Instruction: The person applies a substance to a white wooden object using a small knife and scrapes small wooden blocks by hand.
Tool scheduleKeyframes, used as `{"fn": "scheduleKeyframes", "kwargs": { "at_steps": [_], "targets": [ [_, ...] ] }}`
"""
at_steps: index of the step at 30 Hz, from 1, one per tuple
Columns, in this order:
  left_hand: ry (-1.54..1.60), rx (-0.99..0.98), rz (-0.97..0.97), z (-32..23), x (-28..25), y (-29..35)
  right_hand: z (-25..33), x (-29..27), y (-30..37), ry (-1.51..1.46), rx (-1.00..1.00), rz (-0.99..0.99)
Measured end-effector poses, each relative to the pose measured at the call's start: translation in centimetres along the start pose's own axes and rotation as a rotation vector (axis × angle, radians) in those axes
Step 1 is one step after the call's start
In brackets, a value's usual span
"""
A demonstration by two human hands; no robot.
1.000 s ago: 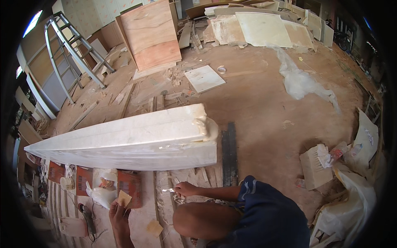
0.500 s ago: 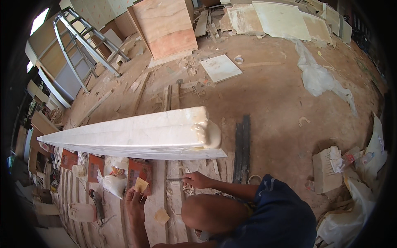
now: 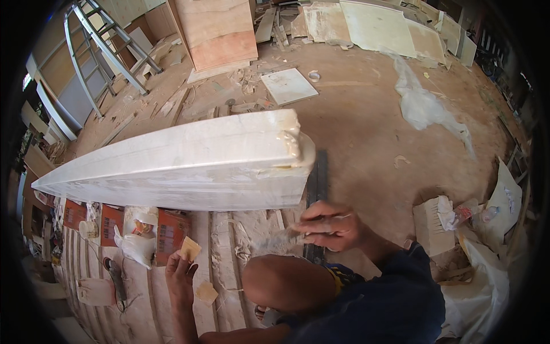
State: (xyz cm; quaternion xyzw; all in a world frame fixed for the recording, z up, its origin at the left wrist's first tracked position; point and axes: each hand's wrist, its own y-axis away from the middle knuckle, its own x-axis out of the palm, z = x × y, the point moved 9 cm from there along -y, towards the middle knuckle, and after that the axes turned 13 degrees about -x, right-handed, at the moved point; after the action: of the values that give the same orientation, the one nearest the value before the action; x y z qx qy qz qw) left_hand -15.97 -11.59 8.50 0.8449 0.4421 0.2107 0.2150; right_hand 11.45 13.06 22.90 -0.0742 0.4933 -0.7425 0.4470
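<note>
Floor [image 3: 366, 166]: dusty.
Left hand [image 3: 181, 275]: tan square [image 3: 191, 248] pinched at fingertips.
Right hand [image 3: 339, 228]: blurred tool [image 3: 282, 241], seemingly grasped.
Grip: tool-handling step judged; steadiness called for.

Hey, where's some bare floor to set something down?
Mostly bare brown floor lies between the dark bars and the crumpled plastic sheet. It's crowded around your left hand: red-orange boxes, a white bag, a corded tool.

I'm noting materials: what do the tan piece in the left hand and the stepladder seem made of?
Tan piece: thin, matte, straight-edged; perhaps card, sandpaper or thin wood, the view leaves it open. Stepladder: probably aluminium, smooth and unpainted, judging by its silvery-grey sheen.
</note>
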Motion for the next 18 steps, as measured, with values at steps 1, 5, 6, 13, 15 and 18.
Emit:
{"fn": "scheduleKeyframes", "kwargs": {
  "at_steps": [1, 5, 6, 13, 15, 18],
  "targets": [
    [0.000, -0.007, 0.007, 0.1, 0.0, 0.0, 0.5, -1.0, -0.4, 0.024, 0.003, -0.010],
    [-0.012, 0.012, 0.023, -0.1, 0.5, 0.5, 2.7, -4.9, -1.9, 0.235, -0.103, -0.106],
    [-0.007, 0.014, 0.027, -0.2, 0.8, 0.7, 2.7, -5.4, -2.2, 0.244, -0.095, -0.126],
    [-0.040, 0.031, 0.024, -0.2, 0.2, 1.1, 2.1, -7.0, -3.7, 0.268, -0.085, -0.254],
    [-0.045, 0.034, 0.030, -0.2, 0.0, 1.1, 2.1, -7.2, -3.9, 0.278, -0.079, -0.268],
    [-0.044, 0.031, 0.037, -0.2, 0.0, 1.0, 2.3, -7.2, -4.5, 0.348, -0.116, -0.231]
  ]
}}
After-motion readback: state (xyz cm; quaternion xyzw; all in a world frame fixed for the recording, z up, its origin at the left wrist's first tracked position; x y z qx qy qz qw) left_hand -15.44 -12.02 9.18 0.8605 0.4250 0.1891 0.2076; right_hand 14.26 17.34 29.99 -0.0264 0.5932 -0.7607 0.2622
